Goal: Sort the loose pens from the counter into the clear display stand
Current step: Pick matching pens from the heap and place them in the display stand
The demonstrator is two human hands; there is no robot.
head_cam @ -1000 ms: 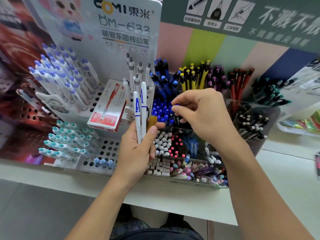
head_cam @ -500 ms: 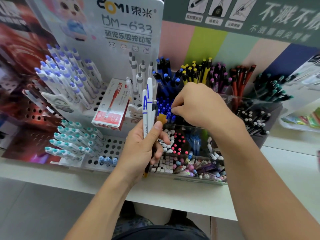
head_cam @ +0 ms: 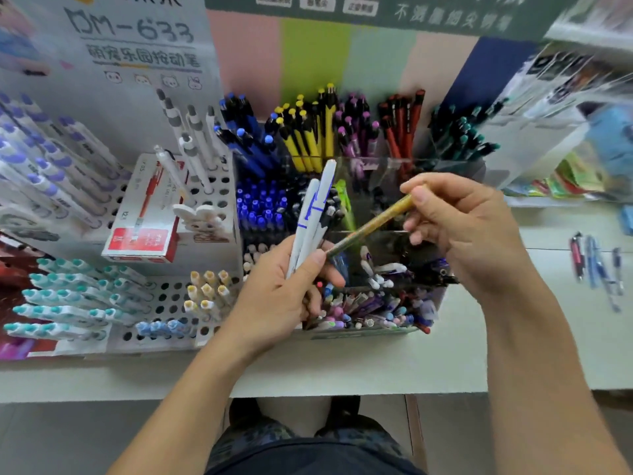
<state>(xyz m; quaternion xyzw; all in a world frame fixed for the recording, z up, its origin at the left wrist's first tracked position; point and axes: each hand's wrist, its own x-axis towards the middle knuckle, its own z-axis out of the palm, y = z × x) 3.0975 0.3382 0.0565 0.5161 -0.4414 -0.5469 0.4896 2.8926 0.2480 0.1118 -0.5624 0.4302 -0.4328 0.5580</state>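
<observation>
White pens (head_cam: 310, 217) with blue markings, a gold pen (head_cam: 371, 223), a red-and-white box (head_cam: 145, 214), pale grey surface (head_cam: 342, 368)

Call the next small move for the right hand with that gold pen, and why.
Probably draw the gold pen clear of the left hand and lower it into a compartment of the clear display stand. The right hand pinches its upper end while its lower end sits at the left thumb, beside the white pens gripped there. Which compartment matches is unclear.
</observation>
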